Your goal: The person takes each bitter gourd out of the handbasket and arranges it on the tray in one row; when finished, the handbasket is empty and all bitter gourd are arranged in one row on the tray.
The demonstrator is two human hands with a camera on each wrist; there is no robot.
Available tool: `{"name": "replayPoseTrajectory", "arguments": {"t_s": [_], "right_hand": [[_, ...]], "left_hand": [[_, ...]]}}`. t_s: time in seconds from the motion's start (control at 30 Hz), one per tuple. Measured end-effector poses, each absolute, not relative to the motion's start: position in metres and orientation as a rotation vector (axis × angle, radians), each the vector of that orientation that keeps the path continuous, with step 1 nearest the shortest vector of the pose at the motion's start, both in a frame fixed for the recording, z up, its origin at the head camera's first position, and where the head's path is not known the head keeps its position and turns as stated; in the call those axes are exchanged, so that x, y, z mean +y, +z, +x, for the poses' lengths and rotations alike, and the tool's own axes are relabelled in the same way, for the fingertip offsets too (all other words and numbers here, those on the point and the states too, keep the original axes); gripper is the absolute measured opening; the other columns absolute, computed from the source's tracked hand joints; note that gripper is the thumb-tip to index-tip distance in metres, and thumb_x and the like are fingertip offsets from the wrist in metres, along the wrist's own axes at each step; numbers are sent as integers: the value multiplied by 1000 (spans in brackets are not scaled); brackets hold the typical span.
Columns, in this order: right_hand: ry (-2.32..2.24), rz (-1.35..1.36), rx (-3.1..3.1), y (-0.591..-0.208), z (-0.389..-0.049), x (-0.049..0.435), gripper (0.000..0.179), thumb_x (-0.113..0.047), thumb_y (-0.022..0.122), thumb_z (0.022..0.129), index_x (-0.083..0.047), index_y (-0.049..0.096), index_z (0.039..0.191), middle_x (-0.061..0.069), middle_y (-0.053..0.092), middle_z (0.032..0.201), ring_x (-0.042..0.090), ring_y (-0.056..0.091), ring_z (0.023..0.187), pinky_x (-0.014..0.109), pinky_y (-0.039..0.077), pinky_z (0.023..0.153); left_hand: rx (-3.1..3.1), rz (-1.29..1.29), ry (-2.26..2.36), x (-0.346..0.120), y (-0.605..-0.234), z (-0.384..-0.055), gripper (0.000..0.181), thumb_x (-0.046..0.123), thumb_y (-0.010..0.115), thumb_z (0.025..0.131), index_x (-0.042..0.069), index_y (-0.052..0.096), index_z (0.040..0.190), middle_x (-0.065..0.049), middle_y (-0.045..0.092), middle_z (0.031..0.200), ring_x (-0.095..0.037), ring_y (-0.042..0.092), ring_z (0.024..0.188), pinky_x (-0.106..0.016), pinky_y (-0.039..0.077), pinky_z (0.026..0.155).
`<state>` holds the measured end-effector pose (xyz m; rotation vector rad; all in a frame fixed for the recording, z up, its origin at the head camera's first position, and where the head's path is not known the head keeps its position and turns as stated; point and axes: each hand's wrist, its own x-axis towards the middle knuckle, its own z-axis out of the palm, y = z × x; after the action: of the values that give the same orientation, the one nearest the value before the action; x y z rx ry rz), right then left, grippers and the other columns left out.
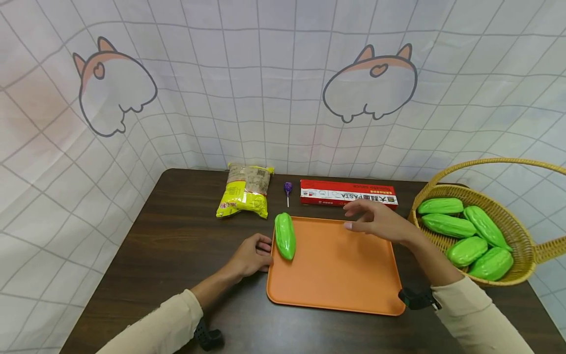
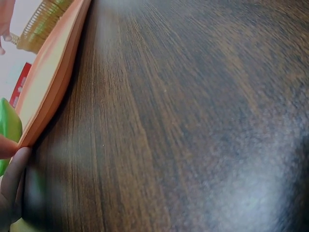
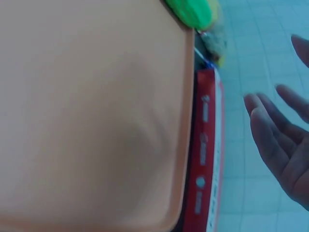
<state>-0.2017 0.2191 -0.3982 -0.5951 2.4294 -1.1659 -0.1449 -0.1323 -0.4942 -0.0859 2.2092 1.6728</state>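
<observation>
An orange tray [image 1: 340, 280] lies on the dark wooden table, with one ridged green vegetable [image 1: 285, 237] resting lengthwise along its left side. My left hand [image 1: 250, 256] is at the tray's left edge; in the left wrist view its thumb [image 2: 7, 147] lies over the rim and a finger is against the outside, pinching it. Above the tray's far right part hovers my right hand [image 1: 376, 221], fingers loosely bent and holding nothing. The right wrist view shows that hand's fingers [image 3: 270, 130] spread apart, beyond the tray's rim.
A wicker basket [image 1: 526, 246] with several similar green vegetables [image 1: 448, 225] stands at the right, its handle arching high. Behind the tray are a red pasta box [image 1: 327, 191], a purple lollipop [image 1: 288, 188] and a yellow packet [image 1: 245, 191]. A checked curtain [image 1: 283, 98] hangs behind the table.
</observation>
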Motion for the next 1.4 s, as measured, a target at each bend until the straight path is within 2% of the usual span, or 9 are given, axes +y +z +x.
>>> {"name": "replayPoseTrajectory", "arguments": {"t_s": [0.2, 0.37, 0.67, 0.8, 0.93, 1.17, 1.27, 1.3, 1.4], "right_hand": [[-1127, -690, 2460, -383, -197, 250, 46, -25, 73, 92, -11, 57, 133, 19, 61, 129, 20, 69, 97, 30, 58, 76], [-1094, -645, 2469, -376, -193, 277, 45, -26, 71, 94, -13, 56, 134, 16, 61, 129, 17, 68, 100, 29, 58, 80], [-992, -633, 2564, -362, -192, 324, 37, -23, 62, 99, -18, 56, 135, 3, 64, 121, 13, 66, 97, 29, 55, 78], [-1021, -609, 2565, -362, -196, 345, 37, -20, 60, 100, -15, 55, 137, 5, 63, 123, 10, 64, 102, 25, 56, 80], [-1035, -556, 2563, -363, -197, 364, 42, -18, 58, 101, -7, 51, 141, 3, 63, 123, 7, 64, 105, 26, 58, 82], [-917, -401, 2628, -364, -202, 395, 50, -26, 57, 102, -6, 44, 146, 4, 63, 123, 6, 66, 101, 30, 59, 80], [-829, -337, 2672, -366, -206, 407, 54, -30, 56, 102, -3, 41, 148, 9, 63, 125, -3, 62, 97, 30, 58, 77], [-794, -324, 2687, -368, -207, 411, 56, -30, 56, 102, -2, 41, 148, 13, 63, 127, -2, 62, 98, 31, 57, 78], [-709, -289, 2717, -373, -211, 423, 63, -34, 55, 102, 4, 36, 149, 32, 55, 134, 21, 64, 111, 45, 56, 85]], "left_hand": [[2210, -77, 1665, -130, -496, -146, 52, -5, 73, 76, -2, 56, 125, -17, 60, 113, -21, 65, 89, -36, 63, 64], [2223, -92, 1666, -130, -496, -146, 52, -5, 73, 75, -2, 57, 124, -16, 60, 111, -21, 66, 88, -36, 63, 62], [2211, -91, 1675, -132, -497, -145, 53, -5, 73, 74, -1, 57, 124, -16, 60, 112, -21, 65, 89, -36, 63, 64], [2218, -95, 1660, -132, -497, -145, 53, -5, 73, 74, -1, 57, 125, -16, 60, 113, -22, 65, 90, -35, 63, 64], [2216, -91, 1661, -132, -497, -145, 53, -5, 73, 74, -1, 57, 125, -16, 60, 113, -22, 65, 91, -35, 63, 64], [2221, -110, 1672, -131, -496, -146, 53, -7, 73, 74, -1, 58, 124, -16, 61, 112, -21, 65, 89, -37, 63, 63], [2222, -110, 1671, -131, -497, -146, 53, -8, 72, 74, -1, 58, 124, -16, 61, 112, -21, 65, 89, -37, 63, 63], [2223, -110, 1670, -131, -496, -146, 53, -8, 72, 74, -1, 58, 124, -16, 61, 112, -21, 65, 89, -38, 63, 63], [2216, -100, 1674, -132, -495, -145, 53, -7, 72, 74, -1, 58, 124, -16, 61, 112, -21, 65, 88, -37, 63, 63]]}}
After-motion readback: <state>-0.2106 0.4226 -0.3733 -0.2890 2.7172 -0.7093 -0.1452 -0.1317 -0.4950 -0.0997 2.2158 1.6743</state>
